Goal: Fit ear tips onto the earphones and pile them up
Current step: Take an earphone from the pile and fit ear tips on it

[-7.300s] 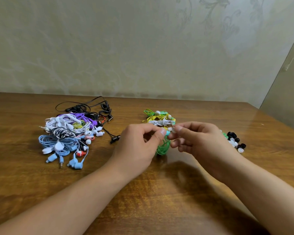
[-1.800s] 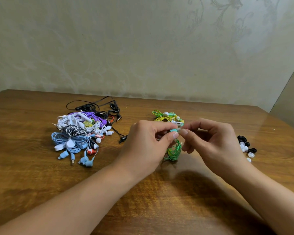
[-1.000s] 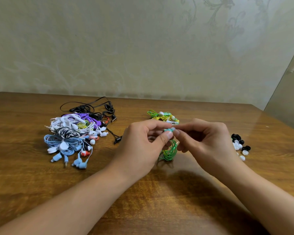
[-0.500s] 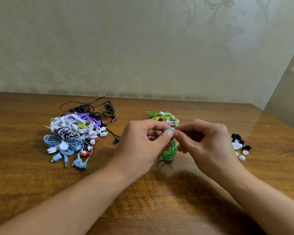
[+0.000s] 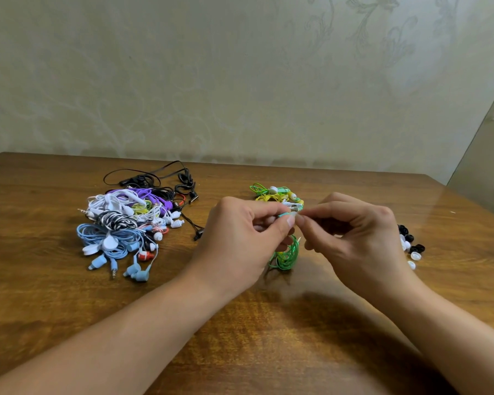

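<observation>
A glossy brown wooden surface (image 5: 69,309) meets a pale patterned wall (image 5: 240,81). The left hand (image 5: 240,246) and right hand (image 5: 357,243) pinch a teal earbud (image 5: 284,214) (green cable dangling) between a tangled earphone heap (image 5: 129,223) and loose black-and-white ear tips (image 5: 409,246).

right hand (image 5: 357,238) fingertips pressed closer onto teal earbud (image 5: 285,214), left hand (image 5: 240,243) thumb raised
</observation>
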